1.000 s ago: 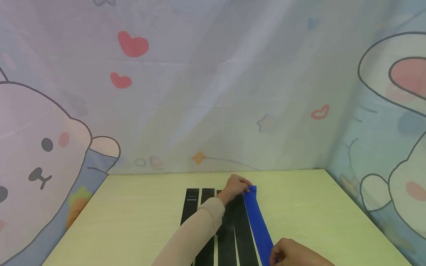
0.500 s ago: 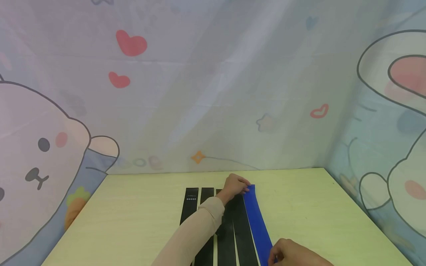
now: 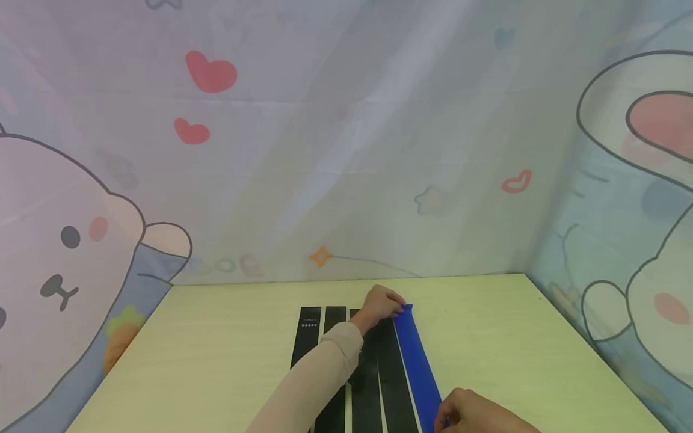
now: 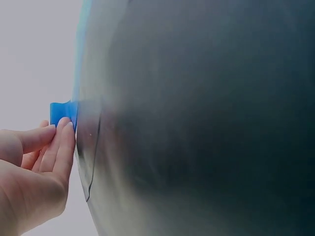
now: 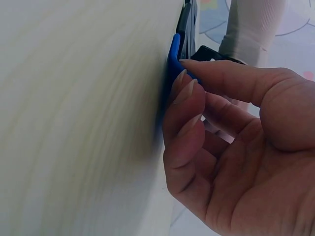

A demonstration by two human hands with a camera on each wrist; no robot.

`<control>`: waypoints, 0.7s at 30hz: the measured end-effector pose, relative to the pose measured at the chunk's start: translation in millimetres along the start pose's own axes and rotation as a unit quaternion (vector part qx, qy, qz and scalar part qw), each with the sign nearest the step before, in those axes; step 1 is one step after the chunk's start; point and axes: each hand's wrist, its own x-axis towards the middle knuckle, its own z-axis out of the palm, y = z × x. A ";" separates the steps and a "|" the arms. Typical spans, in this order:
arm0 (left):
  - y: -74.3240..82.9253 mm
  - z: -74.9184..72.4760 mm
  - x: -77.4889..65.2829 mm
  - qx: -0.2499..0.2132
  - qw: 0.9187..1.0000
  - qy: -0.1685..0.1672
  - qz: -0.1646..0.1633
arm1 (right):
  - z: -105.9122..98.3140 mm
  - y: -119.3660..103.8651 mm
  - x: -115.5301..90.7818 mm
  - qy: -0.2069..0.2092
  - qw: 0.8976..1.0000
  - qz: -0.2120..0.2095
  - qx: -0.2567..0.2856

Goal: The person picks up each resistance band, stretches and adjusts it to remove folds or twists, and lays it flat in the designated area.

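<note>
A long, flat blue resistance band point(image 3: 418, 367) lies stretched lengthwise at the right of several black bands point(image 3: 365, 391). At its far end, my left hand point(image 3: 381, 302) pinches the blue corner between thumb and fingers; the left wrist view shows the thumb and fingertips point(image 4: 65, 125) on the blue edge. My right hand point(image 3: 476, 415) is at the near end, with its thumb and curled fingers pinching the band's edge, as the right wrist view shows point(image 5: 231, 128). The left forearm hides part of the black bands. The near ends run out of the head view.
The pale wooden table point(image 3: 514, 349) extends to both sides of the bands. The leftmost black band point(image 3: 308, 337) carries small white print and dots. A printed curtain point(image 3: 346, 150) closes off the back and sides of the table.
Both hands keep their hold on the blue band. Its far end has dropped slightly and looks flatter, and the head view has shifted a little.
</note>
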 end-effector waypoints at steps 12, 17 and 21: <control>-5.1 0.1 5.0 0.031 0.999 -0.025 0.001 | -0.7 44.9 17.8 -0.008 0.998 0.054 0.017; -4.0 2.8 5.3 0.065 0.998 -0.028 -0.002 | -1.3 50.3 19.6 -0.014 0.998 0.053 0.035; -2.1 4.0 5.4 0.070 0.997 -0.028 0.000 | -2.4 45.6 15.8 -0.019 0.997 0.047 0.052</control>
